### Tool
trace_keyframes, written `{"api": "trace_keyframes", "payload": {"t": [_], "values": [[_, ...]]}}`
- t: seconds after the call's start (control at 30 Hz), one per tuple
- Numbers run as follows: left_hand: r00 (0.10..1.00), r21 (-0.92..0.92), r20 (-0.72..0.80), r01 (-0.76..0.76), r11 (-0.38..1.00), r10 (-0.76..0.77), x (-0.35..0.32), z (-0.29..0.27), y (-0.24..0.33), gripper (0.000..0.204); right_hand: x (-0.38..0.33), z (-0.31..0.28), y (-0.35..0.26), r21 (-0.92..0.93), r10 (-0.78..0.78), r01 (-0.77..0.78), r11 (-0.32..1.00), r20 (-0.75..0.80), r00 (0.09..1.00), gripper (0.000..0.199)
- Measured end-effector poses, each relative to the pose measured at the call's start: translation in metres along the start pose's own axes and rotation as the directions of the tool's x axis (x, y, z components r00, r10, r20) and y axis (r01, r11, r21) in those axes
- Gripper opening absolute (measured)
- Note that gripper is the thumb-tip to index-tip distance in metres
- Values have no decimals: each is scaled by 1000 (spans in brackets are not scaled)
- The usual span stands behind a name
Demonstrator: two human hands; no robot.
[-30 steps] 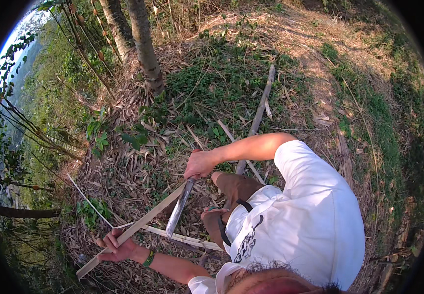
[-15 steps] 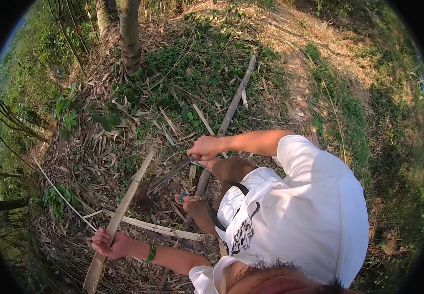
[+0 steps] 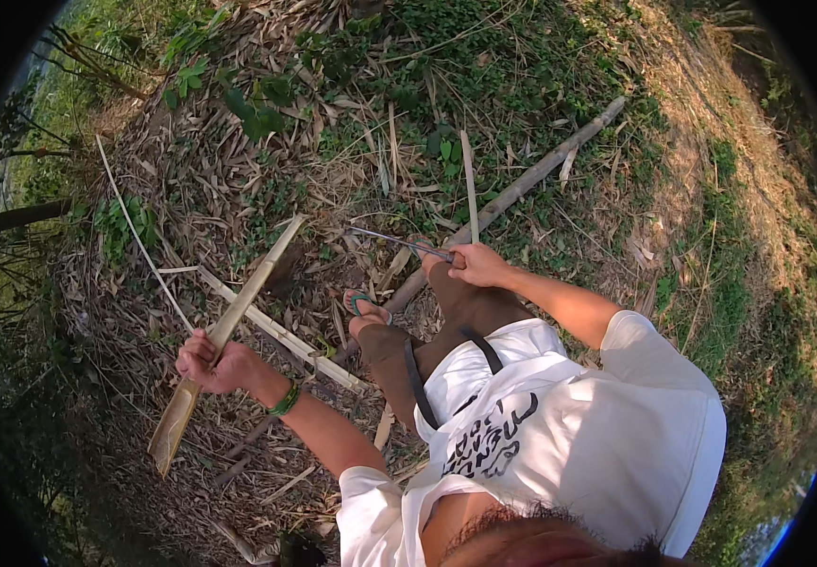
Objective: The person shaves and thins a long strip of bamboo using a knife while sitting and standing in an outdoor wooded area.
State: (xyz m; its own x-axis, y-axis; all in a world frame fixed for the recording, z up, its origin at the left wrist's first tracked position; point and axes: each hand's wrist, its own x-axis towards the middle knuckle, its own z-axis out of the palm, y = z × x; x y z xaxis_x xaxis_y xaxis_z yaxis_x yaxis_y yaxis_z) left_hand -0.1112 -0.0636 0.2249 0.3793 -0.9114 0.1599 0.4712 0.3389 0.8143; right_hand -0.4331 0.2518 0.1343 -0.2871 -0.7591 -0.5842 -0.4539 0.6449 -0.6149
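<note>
The person's left hand point(image 3: 224, 367) is closed around a split bamboo strip point(image 3: 257, 281), fingers curled over it near its middle, the strip slanting from upper right to lower left. The right hand point(image 3: 479, 265) is closed on the handle of a long knife point(image 3: 391, 236), its blade pointing left, seen nearly edge-on, in line with the nearer foot. Working well here would seem to call for a firm left grip out of the blade's path, and a blade angled away from the sandalled feet point(image 3: 368, 304); which way the edge faces cannot be told. The strip lies wholly on the left, its upper end short of the knife tip and well apart from the right hand. Beyond, pale split lengths point(image 3: 281, 333) lie behind the strip, and a grey pole point(image 3: 550, 165) crosses the leafy ground point(image 3: 210, 189).
</note>
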Motion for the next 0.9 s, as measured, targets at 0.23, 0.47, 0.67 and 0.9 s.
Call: {"api": "trace_keyframes", "payload": {"t": [0.23, 0.47, 0.67, 0.9], "values": [[988, 206, -86, -108, 973, 128, -17, 11, -19, 32, 26, -23, 28, 52, 98, -95, 994, -47, 994, 33], [986, 174, -147, -54, 983, 81, -30, 26, -62, 29, 69, -57, 53, -18, 198, -200, 980, -73, 977, 30], [979, 396, -202, 44, 917, 41, -62, -26, -196, 28, 85, -52, 73, 143, 290, -267, 953, -180, 940, 28], [983, 541, 49, 121, 832, -175, -63, -34, -188, 24, 75, -53, 66, 294, 420, -361, 885, -169, 892, 28]]}}
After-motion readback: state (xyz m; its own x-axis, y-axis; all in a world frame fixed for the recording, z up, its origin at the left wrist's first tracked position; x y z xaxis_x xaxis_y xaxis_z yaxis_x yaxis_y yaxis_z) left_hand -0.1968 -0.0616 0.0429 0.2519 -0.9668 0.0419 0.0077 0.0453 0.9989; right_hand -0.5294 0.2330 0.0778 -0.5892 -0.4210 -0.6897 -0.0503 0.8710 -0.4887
